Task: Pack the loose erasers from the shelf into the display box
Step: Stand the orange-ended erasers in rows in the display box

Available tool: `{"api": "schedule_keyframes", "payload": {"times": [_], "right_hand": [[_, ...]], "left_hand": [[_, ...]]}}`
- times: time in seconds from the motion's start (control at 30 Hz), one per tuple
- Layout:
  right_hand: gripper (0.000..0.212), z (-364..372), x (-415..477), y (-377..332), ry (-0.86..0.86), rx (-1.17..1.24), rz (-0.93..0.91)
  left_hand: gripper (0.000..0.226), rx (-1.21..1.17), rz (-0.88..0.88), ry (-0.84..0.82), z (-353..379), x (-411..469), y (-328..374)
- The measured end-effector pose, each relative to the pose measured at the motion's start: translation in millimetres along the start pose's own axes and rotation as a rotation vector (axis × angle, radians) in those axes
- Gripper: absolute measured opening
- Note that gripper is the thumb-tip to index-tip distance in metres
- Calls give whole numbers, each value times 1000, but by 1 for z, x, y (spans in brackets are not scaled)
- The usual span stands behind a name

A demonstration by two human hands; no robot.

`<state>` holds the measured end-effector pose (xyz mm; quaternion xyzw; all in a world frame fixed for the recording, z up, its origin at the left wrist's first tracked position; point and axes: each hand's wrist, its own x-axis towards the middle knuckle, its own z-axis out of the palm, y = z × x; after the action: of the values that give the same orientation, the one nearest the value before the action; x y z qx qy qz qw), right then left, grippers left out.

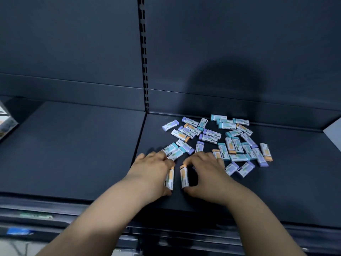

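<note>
Several loose erasers in white sleeves with purple, teal or orange ends lie scattered on the dark shelf, right of its middle seam. My left hand grips an orange-ended eraser between thumb and fingers at the near edge of the pile. My right hand grips another orange-ended eraser just beside it. Both erasers stand on edge, side by side and a small gap apart. A corner of a box shows at the far left edge; I cannot tell whether it is the display box.
The shelf's dark back panel rises behind the pile, with a slotted upright at the seam. The shelf's front lip runs below my forearms. A pale wall piece shows at the right edge.
</note>
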<state>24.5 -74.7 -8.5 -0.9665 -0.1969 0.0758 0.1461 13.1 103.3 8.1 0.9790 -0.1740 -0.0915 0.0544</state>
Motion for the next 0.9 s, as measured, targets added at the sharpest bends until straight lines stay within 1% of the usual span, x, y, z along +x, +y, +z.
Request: {"api": "schedule_keyframes", "payload": {"times": [0.1, 0.23, 0.4, 0.57, 0.7, 0.9], "right_hand": [[58, 0, 2, -2, 9, -85, -6], [69, 1, 4, -10, -45, -62, 20], [63, 2, 5, -27, -47, -75, 72], [59, 8, -4, -38, 62, -64, 101], [58, 9, -11, -46, 152, -7, 61], [64, 8, -10, -44, 167, 10, -22]], "left_hand": [[71, -1, 25, -1, 6, 0, -3], [74, -38, 41, -12, 10, 0, -12], [73, -103, 79, 10, 13, 1, -19], [65, -172, 114, 104, 22, -8, -28], [63, -172, 101, 197, 20, -13, -29], [64, -106, 33, 224, 12, -22, -26]]}}
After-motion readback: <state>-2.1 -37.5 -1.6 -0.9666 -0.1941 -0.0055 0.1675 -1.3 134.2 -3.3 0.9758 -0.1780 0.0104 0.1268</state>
